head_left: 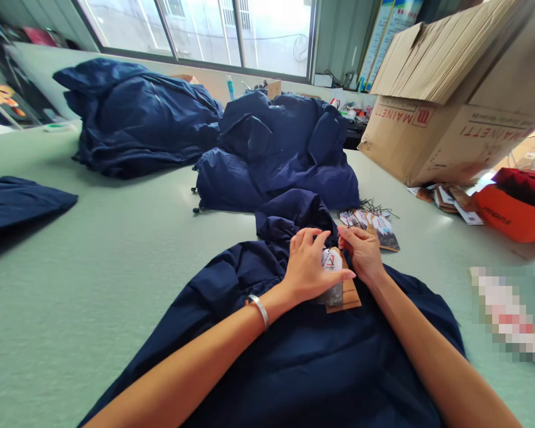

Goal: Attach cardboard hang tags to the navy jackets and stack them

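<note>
A dark navy hooded jacket [294, 356] lies spread in front of me, its hood [289, 214] toward the far side. A white-and-grey hang tag [333, 261] and a brown card tag [351, 294] lie on its upper chest. Over the tags, my left hand [307, 264] has thumb and index finger apart, the thumb reaching across the white tag. My right hand [363, 252] is closed in a pinch at the neck, above the tags, apparently on their thin dark string, which is mostly hidden by the fingers. Just beyond that hand rest several more hang tags [386, 232] with black strings.
Folded navy garments [285, 148] and a larger navy pile [138, 119] stand farther back on the pale green table [160, 261]. Navy fabric [22, 202] lies at left. A cardboard box [450, 131], loose cards [455, 202] and an orange bag [512, 214] occupy the right.
</note>
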A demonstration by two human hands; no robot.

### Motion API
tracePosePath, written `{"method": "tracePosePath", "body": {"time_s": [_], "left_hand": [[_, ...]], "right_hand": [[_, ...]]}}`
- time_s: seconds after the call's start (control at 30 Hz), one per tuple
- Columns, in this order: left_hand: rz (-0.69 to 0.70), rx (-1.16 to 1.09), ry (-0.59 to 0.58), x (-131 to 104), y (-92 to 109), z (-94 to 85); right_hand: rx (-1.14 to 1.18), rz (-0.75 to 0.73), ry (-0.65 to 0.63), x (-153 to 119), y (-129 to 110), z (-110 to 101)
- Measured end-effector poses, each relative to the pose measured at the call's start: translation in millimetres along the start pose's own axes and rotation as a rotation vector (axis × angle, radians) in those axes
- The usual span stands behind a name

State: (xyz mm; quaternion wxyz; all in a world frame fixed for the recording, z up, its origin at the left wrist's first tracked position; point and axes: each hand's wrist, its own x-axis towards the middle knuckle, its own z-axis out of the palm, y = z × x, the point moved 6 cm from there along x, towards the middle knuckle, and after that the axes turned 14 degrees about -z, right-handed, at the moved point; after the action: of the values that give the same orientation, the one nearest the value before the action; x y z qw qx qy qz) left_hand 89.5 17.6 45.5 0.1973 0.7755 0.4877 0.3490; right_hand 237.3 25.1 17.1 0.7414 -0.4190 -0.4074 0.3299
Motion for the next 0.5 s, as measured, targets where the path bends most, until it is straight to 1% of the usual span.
{"method": "tracePosePath", "body": {"time_s": [0.07,0.17,0.23,0.33,0.4,0.5], "left_hand": [[-0.010,0.060,-0.011,-5.1,4.3,3.8],[-0.067,0.106,-0.045,-8.4,3.8,10.5],[-0.107,0.140,-0.080,-9.3,2.1,14.8],[-0.131,0.203,-0.143,-10.6,2.0,18.7],[-0.135,0.238,-0.176,-10.1,3.2,17.3],[-0.118,0.296,-0.222,-4.4,4.8,7.7]], "right_hand": [[0.008,-0.006,-0.016,-0.1,0.7,0.8],[0.025,0.004,-0.043,-1.0,2.1,2.5],[0.029,0.016,-0.055,-2.2,2.7,4.1],[0.029,0.006,-0.060,-3.5,1.5,6.1],[0.036,0.003,-0.056,-3.5,1.2,6.3],[0.052,0.011,-0.046,-2.2,2.3,4.8]]}}
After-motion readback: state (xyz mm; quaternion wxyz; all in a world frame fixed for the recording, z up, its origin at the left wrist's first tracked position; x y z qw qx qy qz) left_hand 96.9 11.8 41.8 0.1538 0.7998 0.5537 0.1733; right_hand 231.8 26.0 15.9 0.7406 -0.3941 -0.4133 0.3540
